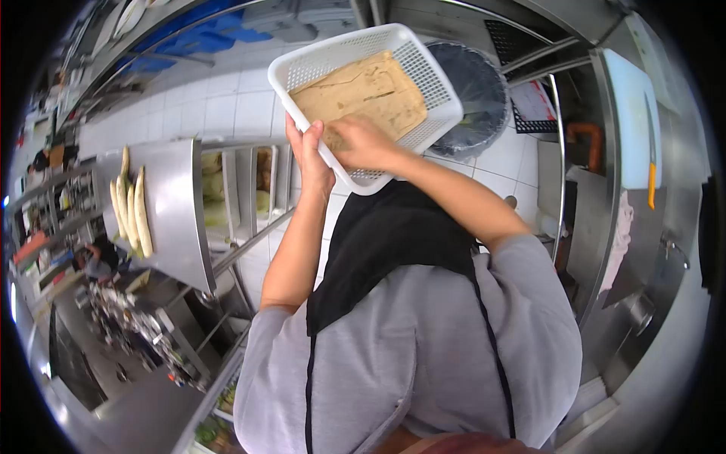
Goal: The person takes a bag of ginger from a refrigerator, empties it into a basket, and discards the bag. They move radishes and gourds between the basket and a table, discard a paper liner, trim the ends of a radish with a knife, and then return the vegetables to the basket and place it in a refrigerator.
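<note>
A white plastic basket (423, 64) with perforated sides is held tilted in front of me. A flat brown sheet, like damp cardboard (370, 94), with dark marks and creases, lies on its bottom. My left hand (308, 155) is closed around the basket's left rim, thumb on top. Inside the basket, my right hand (364, 144) is bent down at the near left corner, against the edge of the brown sheet. Its curled fingertips are partly hidden, so what they pinch does not show.
A bin (473, 102) lined with clear plastic stands just beyond the basket. Long white radishes (132, 212) lie on a steel table (178, 227) at left. At right, a knife (651, 178) with an orange handle rests on a pale cutting board (631, 106), near a pink cloth (618, 242).
</note>
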A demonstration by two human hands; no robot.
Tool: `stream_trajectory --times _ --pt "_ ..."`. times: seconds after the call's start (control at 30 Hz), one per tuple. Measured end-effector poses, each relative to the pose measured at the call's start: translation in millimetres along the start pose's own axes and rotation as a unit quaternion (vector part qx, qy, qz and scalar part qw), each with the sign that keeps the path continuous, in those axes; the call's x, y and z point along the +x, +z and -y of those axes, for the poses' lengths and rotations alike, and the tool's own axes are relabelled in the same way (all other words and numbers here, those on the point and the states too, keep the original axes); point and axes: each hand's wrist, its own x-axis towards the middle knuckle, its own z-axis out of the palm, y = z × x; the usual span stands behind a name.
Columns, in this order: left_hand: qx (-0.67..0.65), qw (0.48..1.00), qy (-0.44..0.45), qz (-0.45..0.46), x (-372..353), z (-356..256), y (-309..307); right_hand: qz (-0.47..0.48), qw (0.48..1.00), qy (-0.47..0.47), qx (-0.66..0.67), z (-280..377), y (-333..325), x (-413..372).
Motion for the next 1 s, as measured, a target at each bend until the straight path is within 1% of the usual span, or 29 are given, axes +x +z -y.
stream_trajectory --times 0.03,0.07,0.1,0.17,0.2,0.3,0.33,0.4,0.43,0.5,0.57,0.7,0.73,0.77,0.83,0.87,0.9,0.97,1.0 --pt "0.013 1.0 0.023 -0.002 1.8 -4.0 1.6 0.013 1.0 0.019 0.0 14.7 2.2 8.2" --pt "0.007 1.0 0.023 -0.001 -5.7 -20.9 10.0 0.028 0.999 0.038 0.001 31.2 3.4 11.8" --pt "0.012 1.0 0.022 0.005 -1.1 -18.6 13.5 0.047 0.997 0.06 0.009 33.9 2.2 14.1" --pt "0.022 1.0 0.02 0.005 3.0 -11.5 17.0 0.021 0.998 0.052 0.016 29.8 -5.1 16.9" --pt "0.058 0.998 0.018 -0.004 1.8 -7.0 18.2 0.012 0.999 0.047 0.021 27.7 -6.0 15.2" --pt "0.171 0.984 0.031 -0.027 6.0 0.2 29.2 -0.008 0.988 0.079 0.129 20.3 -12.0 17.3" --pt "0.152 0.988 0.029 -0.027 5.8 -1.4 37.3 -0.022 0.984 0.08 0.155 15.4 -13.7 18.7" --pt "0.17 0.984 0.041 -0.03 1.4 -2.4 57.2 -0.049 0.973 0.083 0.209 -2.5 -13.4 12.4" --pt "0.179 0.982 0.046 -0.035 -3.3 -3.1 69.7 -0.032 0.96 0.103 0.259 -16.0 -14.5 8.5" --pt "0.27 0.957 0.103 -0.034 -8.0 4.2 95.1 0.01 0.925 0.139 0.353 -43.8 -25.3 6.1" --pt "0.366 0.919 0.143 -0.037 -21.8 7.7 128.6 -0.01 0.882 0.129 0.453 -54.3 -56.2 -5.5" --pt "0.558 0.807 0.19 -0.033 -63.5 14.0 216.0 -0.037 0.788 0.161 0.593 -93.2 -122.4 -42.7" --pt "0.597 0.781 0.184 -0.014 -67.8 16.3 233.8 -0.048 0.766 0.172 0.617 -107.1 -136.4 -51.3" --pt "0.63 0.747 0.215 0.004 -71.1 28.8 245.8 -0.058 0.75 0.179 0.634 -119.9 -148.5 -59.2" --pt "0.675 0.706 0.21 0.047 -78.9 51.5 274.6 -0.078 0.715 0.197 0.666 -147.3 -168.0 -75.9" --pt "0.681 0.698 0.211 0.068 -82.7 65.6 284.3 -0.085 0.702 0.208 0.676 -159.1 -175.2 -85.2" --pt "0.701 0.678 0.201 0.091 -87.3 78.3 293.1 -0.095 0.686 0.221 0.687 -170.7 -179.6 -96.1" --pt "0.692 0.691 0.15 0.143 -93.6 96.7 305.6 -0.108 0.659 0.249 0.702 -189.6 -182.5 -119.4" --pt "0.695 0.689 0.117 0.171 -94.3 103.9 308.6 -0.114 0.648 0.259 0.707 -196.8 -181.5 -128.4"
